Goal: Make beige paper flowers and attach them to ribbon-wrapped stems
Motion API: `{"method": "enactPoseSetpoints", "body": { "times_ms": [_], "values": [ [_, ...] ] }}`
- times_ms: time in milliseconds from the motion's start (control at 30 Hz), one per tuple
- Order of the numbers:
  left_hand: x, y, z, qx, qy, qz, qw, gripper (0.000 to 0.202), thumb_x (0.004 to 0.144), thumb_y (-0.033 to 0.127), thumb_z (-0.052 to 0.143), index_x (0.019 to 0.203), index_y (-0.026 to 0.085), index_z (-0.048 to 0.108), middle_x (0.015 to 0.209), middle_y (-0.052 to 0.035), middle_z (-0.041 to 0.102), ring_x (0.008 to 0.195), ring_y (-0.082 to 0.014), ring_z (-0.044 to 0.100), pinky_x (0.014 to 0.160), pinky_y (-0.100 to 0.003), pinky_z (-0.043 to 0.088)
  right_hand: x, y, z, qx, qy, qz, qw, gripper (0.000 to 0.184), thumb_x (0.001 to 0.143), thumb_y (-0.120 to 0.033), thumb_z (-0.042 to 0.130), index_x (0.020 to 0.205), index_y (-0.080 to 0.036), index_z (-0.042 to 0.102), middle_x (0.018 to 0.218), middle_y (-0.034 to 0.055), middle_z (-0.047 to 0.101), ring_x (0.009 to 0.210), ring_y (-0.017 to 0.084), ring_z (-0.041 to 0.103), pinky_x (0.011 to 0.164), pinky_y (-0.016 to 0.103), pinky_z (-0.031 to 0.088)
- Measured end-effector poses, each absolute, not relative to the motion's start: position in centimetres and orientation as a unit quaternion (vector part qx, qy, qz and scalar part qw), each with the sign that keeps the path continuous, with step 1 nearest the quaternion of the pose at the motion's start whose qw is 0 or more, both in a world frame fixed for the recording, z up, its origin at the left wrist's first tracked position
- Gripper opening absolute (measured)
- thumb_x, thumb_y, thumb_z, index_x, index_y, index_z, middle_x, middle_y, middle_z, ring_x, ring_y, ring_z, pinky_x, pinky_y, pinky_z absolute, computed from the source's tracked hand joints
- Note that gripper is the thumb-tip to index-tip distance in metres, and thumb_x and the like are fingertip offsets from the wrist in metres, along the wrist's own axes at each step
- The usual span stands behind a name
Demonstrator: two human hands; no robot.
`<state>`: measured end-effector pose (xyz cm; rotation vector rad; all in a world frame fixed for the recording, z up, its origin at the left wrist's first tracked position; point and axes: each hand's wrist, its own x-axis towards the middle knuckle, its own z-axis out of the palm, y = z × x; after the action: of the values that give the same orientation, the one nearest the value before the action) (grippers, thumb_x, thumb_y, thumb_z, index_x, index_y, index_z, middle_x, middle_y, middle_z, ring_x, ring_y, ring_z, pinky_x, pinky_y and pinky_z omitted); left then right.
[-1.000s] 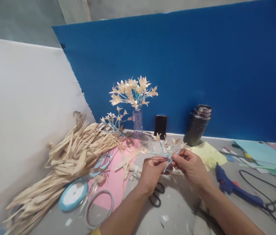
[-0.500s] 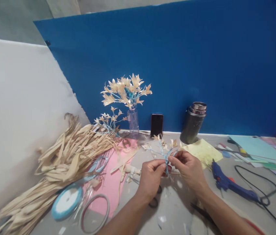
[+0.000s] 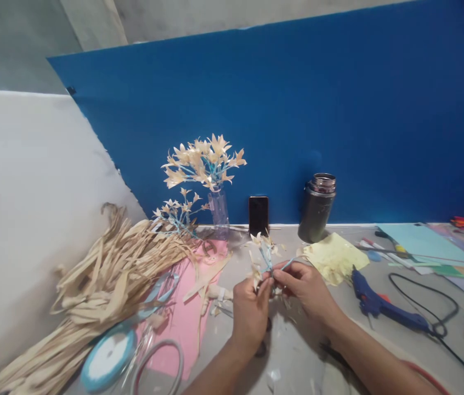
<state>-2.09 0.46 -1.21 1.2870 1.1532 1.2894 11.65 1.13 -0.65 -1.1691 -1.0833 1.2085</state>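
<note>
Both hands meet over the middle of the table around a small sprig of cream flowers (image 3: 265, 246) on blue-wrapped stems. My left hand (image 3: 252, 307) is closed on the sprig, thumb and fingers pinching its stems. The thumb and fingers of my right hand (image 3: 304, 282) pinch a blue-wrapped stem at the same joint; the stem's tip sticks out above the fingers. The lower end of the sprig is hidden by the hands. Beneath the left hand, dark scissor handles (image 3: 261, 349) partly show.
Behind stand a clear vase (image 3: 219, 211) of cream flowers, a phone (image 3: 259, 215) and an uncapped dark flask (image 3: 317, 208). Dried husks (image 3: 88, 291), pink paper (image 3: 193, 340) and a blue ribbon spool (image 3: 108, 356) lie left. Right are yellow paper (image 3: 337, 255) and a corded blue glue gun (image 3: 388, 311).
The flower sprig has turned, its blooms now bunched more to the left over my left hand. My right hand has shifted slightly left and down. The camera view has tilted a little.
</note>
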Motion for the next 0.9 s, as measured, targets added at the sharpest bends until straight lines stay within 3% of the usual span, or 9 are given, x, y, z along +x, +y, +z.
{"method": "enactPoseSetpoints", "body": {
  "times_ms": [133, 233, 400, 567, 700, 900],
  "values": [
    [-1.82, 0.57, -1.17, 0.545, 0.486, 0.531, 0.429, 0.016, 0.081, 0.027, 0.065, 0.080, 0.021, 0.079, 0.081, -0.0059, 0.076, 0.080, -0.0221, 0.068, 0.082, -0.033, 0.052, 11.64, 0.97, -0.27, -0.513, -0.476, 0.466, 0.542, 0.030, 0.066, -0.045, 0.079, 0.077, -0.017, 0.074, 0.057, -0.0008, 0.063, 0.049, 0.014, 0.052, 0.047, 0.027, 0.043],
    [-1.76, 0.65, -1.61, 0.508, 0.493, 0.558, 0.433, 0.015, 0.077, 0.028, 0.071, 0.087, 0.021, 0.079, 0.089, -0.0072, 0.078, 0.088, -0.0243, 0.070, 0.090, -0.037, 0.052, 11.54, 0.86, -0.28, -0.524, -0.489, 0.436, 0.544, 0.025, 0.068, -0.041, 0.077, 0.078, -0.019, 0.073, 0.062, 0.0003, 0.066, 0.054, 0.016, 0.057, 0.051, 0.028, 0.045],
    [-1.83, 0.67, -1.97, 0.501, 0.428, 0.572, 0.489, 0.020, 0.079, 0.030, 0.071, 0.093, 0.018, 0.077, 0.094, -0.0096, 0.078, 0.092, -0.0248, 0.071, 0.089, -0.036, 0.053, 11.40, 0.72, -0.33, -0.516, -0.541, 0.399, 0.531, 0.020, 0.073, -0.038, 0.071, 0.064, -0.020, 0.072, 0.073, 0.0053, 0.073, 0.077, 0.023, 0.066, 0.074, 0.032, 0.049],
    [-1.52, 0.74, -1.54, 0.468, 0.426, 0.559, 0.536, 0.024, 0.078, 0.028, 0.070, 0.098, 0.015, 0.073, 0.091, -0.0085, 0.077, 0.084, -0.0212, 0.071, 0.080, -0.032, 0.054, 11.46, 0.56, -0.10, -0.524, -0.502, 0.413, 0.550, 0.021, 0.068, -0.037, 0.075, 0.061, -0.019, 0.068, 0.064, 0.0023, 0.068, 0.066, 0.019, 0.060, 0.066, 0.030, 0.047],
    [-1.29, 0.77, -1.39, 0.418, 0.412, 0.559, 0.586, 0.023, 0.073, 0.029, 0.074, 0.090, 0.013, 0.072, 0.080, -0.0069, 0.075, 0.073, -0.0184, 0.068, 0.075, -0.032, 0.055, 11.44, 0.45, -0.18, -0.501, -0.473, 0.444, 0.573, 0.027, 0.066, -0.040, 0.080, 0.058, -0.018, 0.066, 0.057, -0.0007, 0.062, 0.058, 0.016, 0.055, 0.059, 0.028, 0.043],
    [-1.29, 0.88, -1.64, 0.405, 0.417, 0.561, 0.590, 0.020, 0.070, 0.027, 0.076, 0.084, 0.013, 0.074, 0.079, -0.0057, 0.074, 0.075, -0.0170, 0.066, 0.077, -0.030, 0.053, 11.10, 0.45, -0.84, -0.442, -0.411, 0.530, 0.596, 0.033, 0.063, -0.044, 0.085, 0.058, -0.017, 0.066, 0.057, -0.0013, 0.061, 0.056, 0.013, 0.052, 0.056, 0.026, 0.040]
  ]
}}
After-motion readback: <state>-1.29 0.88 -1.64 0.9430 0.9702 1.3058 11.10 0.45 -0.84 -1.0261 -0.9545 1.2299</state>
